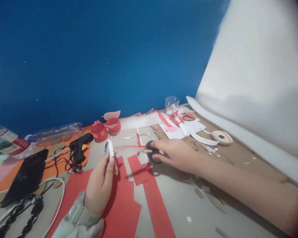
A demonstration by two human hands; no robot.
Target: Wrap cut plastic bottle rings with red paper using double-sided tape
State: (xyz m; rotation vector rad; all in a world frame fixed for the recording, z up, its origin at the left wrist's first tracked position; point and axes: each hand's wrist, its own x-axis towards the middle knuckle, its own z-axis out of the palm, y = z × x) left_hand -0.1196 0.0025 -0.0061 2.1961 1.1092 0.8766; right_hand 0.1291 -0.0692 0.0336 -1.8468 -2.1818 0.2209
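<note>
Blue wall behind; on the table point(178, 201) the left hand point(100, 183) pinched an upright white strip point(110, 149); just right of it, the right hand point(175, 153) closed on dark scissors point(152, 152) lying crosswise.

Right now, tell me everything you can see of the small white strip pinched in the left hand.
The small white curved strip looks like thin paper or card, narrow and bent into an arc, with a blue mark along its left edge. It stands nearly upright, pinched at its lower part between thumb and fingers of the left hand, held above the red paper sheet without touching it. Its top end is free. Finer detail is blurred.
</note>
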